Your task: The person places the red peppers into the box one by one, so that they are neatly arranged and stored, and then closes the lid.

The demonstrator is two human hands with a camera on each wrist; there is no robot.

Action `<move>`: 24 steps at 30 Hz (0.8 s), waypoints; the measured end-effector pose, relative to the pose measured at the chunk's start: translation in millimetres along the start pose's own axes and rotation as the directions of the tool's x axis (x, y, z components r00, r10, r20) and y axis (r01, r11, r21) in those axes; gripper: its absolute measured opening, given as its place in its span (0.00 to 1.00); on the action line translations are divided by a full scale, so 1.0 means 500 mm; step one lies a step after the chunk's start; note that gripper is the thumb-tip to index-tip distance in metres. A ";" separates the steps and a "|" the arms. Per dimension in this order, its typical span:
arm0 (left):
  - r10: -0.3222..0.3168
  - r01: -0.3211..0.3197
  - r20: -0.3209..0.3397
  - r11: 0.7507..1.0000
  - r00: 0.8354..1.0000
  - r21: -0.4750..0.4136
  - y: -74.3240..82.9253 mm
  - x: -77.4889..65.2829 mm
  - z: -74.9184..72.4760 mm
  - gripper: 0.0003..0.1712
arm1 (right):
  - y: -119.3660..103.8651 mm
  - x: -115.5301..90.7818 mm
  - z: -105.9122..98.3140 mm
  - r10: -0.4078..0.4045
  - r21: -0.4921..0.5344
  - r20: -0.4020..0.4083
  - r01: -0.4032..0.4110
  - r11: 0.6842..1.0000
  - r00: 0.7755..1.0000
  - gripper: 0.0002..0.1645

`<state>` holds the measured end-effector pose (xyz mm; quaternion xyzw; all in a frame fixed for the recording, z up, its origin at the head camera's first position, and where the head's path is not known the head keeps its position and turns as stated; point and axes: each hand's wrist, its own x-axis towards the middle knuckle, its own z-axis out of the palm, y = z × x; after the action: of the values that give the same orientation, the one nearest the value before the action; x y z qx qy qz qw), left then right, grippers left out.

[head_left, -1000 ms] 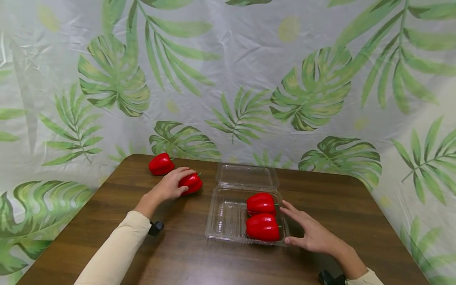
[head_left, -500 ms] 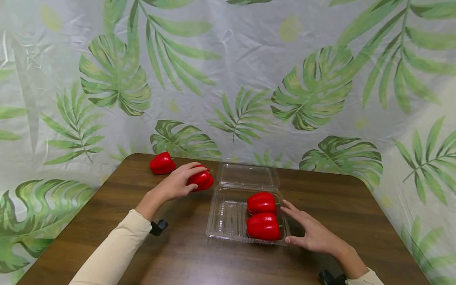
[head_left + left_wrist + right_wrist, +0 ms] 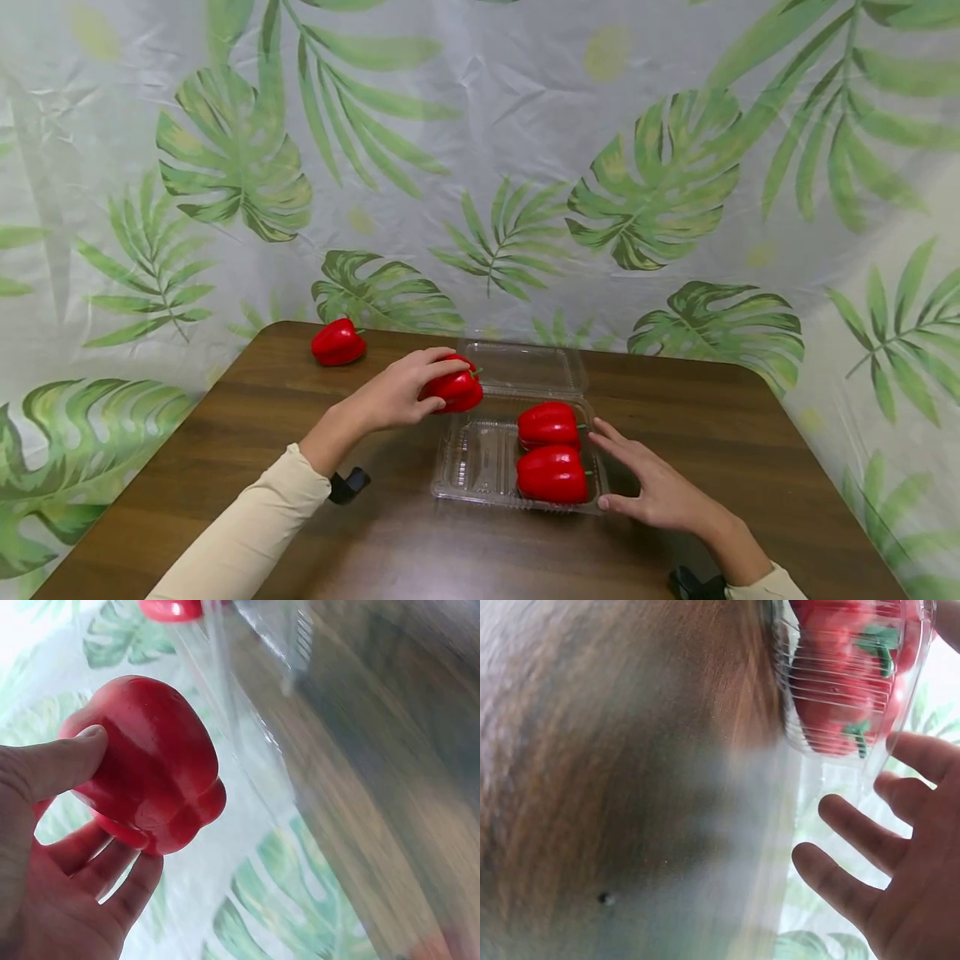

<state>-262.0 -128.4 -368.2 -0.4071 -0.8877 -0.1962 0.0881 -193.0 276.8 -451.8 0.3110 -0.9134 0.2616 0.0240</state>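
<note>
My left hand [image 3: 401,392] grips a red bell pepper [image 3: 459,390] with a green stem, thumb on one side and fingers on the other. It hangs over the back left corner of a clear plastic clamshell container [image 3: 480,496]. Two more red bell peppers lie in that container's right half, a rear one [image 3: 548,426] and a front one [image 3: 552,474], stems pointing right. My right hand [image 3: 656,487] is spread beside the container's right wall, fingertips right at the rim. In the right wrist view the fingers [image 3: 855,832] are extended beside the ribbed plastic wall [image 3: 840,690].
Another red bell pepper [image 3: 338,342] lies at the table's back left. The container's clear lid [image 3: 525,369] is folded open toward the back edge of the brown wooden table [image 3: 675,417]. A leaf-patterned curtain [image 3: 517,125] hangs directly behind.
My left hand has carried its pepper rightward, from the table left of the container to over its back left corner. The right hand stays in place.
</note>
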 end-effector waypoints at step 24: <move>0.106 -0.109 0.114 0.994 0.988 0.024 0.065 0.040 0.064 0.30 | -0.003 -0.004 -0.001 -0.004 -0.032 -0.010 0.004 0.999 1.000 0.48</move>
<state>-250.4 -81.9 -381.7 -0.4634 -0.8709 -0.1546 0.0544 -190.3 277.2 -451.2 0.3109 -0.9167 0.2486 0.0340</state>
